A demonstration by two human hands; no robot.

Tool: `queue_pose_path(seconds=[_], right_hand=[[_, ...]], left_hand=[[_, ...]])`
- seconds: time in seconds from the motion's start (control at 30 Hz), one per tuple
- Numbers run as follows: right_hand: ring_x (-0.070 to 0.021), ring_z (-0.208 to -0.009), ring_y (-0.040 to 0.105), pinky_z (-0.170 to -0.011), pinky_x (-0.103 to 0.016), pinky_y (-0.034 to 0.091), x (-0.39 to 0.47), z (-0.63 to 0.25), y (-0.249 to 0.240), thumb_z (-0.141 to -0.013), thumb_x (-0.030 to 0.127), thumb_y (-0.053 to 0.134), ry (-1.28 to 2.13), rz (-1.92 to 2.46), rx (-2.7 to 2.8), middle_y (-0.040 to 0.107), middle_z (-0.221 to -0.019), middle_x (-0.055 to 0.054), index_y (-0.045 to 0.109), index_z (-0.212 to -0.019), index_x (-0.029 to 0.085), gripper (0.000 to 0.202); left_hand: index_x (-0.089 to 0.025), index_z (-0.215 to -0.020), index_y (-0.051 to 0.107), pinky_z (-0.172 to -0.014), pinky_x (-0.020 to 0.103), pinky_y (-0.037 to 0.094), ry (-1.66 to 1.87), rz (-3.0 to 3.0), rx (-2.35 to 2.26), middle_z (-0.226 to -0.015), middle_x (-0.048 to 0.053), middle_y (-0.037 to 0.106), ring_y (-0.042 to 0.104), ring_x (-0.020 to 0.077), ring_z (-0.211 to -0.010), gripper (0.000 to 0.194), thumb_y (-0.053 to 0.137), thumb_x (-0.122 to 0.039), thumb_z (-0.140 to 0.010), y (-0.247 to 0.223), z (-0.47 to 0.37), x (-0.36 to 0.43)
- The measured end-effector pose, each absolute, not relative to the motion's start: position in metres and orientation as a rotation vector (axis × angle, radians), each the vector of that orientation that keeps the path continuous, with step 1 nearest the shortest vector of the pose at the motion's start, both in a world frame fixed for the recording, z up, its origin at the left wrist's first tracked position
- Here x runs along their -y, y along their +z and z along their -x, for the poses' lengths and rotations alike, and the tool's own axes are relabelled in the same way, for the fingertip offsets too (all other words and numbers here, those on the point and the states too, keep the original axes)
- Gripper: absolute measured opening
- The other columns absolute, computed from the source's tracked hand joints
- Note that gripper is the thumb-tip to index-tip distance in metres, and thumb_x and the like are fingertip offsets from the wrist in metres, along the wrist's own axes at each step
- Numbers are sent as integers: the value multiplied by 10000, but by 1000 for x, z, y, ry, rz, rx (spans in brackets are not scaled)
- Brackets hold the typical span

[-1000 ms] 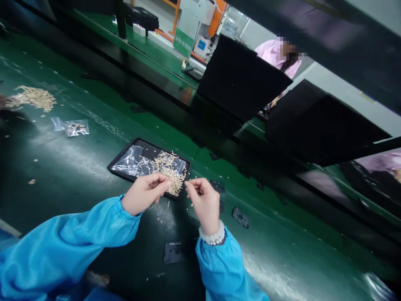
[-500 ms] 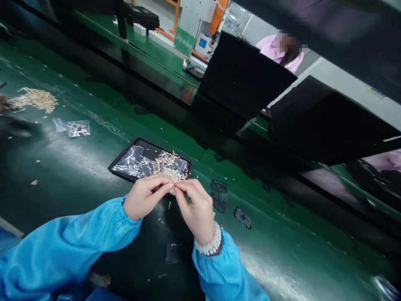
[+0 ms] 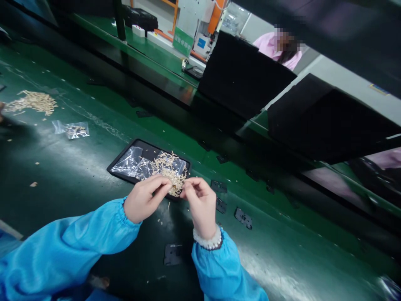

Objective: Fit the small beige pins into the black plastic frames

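Observation:
My left hand and my right hand hover just in front of a black tray, fingertips pinched and a short gap between them. Each hand seems to pinch a tiny pale piece, too small to make out. The tray holds clear plastic bags and a heap of small tan parts. Both arms wear blue sleeves, and a bead bracelet circles my right wrist. Pale crumbs lie on the green belt under my hands.
Small black plates lie right of the tray, one more near my right sleeve. At far left sit another tan heap and a small clear bag. Large black panels stand behind; a person in pink works beyond.
One second ago my hands were apart; half a second ago the fingertips met; now they have drawn slightly apart again in front of the tray.

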State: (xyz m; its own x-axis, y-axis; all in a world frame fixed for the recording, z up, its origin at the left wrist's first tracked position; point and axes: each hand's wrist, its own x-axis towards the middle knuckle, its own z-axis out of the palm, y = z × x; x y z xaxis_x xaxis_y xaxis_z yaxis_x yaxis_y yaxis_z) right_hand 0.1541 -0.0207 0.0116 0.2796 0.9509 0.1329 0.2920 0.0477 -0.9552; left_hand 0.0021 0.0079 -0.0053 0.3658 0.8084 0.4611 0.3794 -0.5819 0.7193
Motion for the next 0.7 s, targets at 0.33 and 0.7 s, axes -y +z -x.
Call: queue_pose_path(seconds=[0.33, 0.7], right_hand=[[-177, -1049, 611, -925, -299, 459, -12, -226, 6, -837, 133, 448, 503, 1737, 1982, 670, -1133, -4, 641, -1092, 263, 346], [-206, -994, 585, -832, -418, 503, -20, -460, -17, -889, 309, 539, 199, 2559, 1021, 557, -1186, -82, 532, -1161, 169, 306]], left_hand=[[-179, -773, 602, -655, 243, 488, 1120, -1812, -1255, -743, 20, 649, 601, 158, -700, 199, 502, -343, -825, -14, 4, -20], [-301, -786, 623, -688, 283, 545, 948, -1669, -1400, -828, -84, 681, 636, 214, -808, 167, 608, -460, -734, -26, 5, -20]])
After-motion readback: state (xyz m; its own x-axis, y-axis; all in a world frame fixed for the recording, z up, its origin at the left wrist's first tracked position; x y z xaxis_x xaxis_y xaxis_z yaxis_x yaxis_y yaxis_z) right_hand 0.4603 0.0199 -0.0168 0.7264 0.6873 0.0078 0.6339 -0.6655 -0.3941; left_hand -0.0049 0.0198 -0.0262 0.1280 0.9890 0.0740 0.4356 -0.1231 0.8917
